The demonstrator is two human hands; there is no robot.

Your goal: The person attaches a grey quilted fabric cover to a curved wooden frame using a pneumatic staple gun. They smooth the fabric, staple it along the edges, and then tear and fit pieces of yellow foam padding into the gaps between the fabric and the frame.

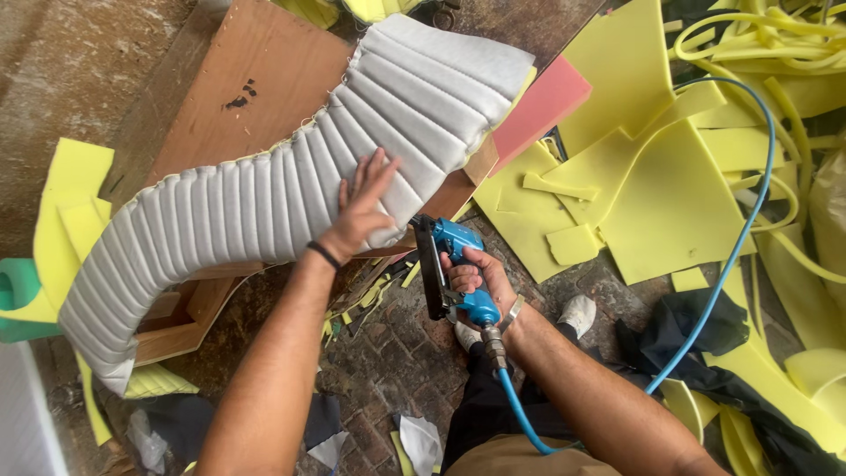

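Note:
A curved, grey quilted upholstery panel (264, 194) lies over a wooden frame (256, 88). My left hand (361, 207) presses flat on the panel near its lower edge, fingers spread. My right hand (471, 278) grips a blue pneumatic staple gun (449, 269), its black nose against the frame's edge just below the panel. A blue air hose (731, 247) runs from the gun's handle past my right arm and curves up to the right.
Yellow foam offcuts (652, 176) and strips cover the floor on the right. A pink foam sheet (542, 106) sticks out behind the panel. Foam pieces lie at left (70, 211). The floor is brick paving (397, 353) with scraps. My white shoe (577, 313) shows below.

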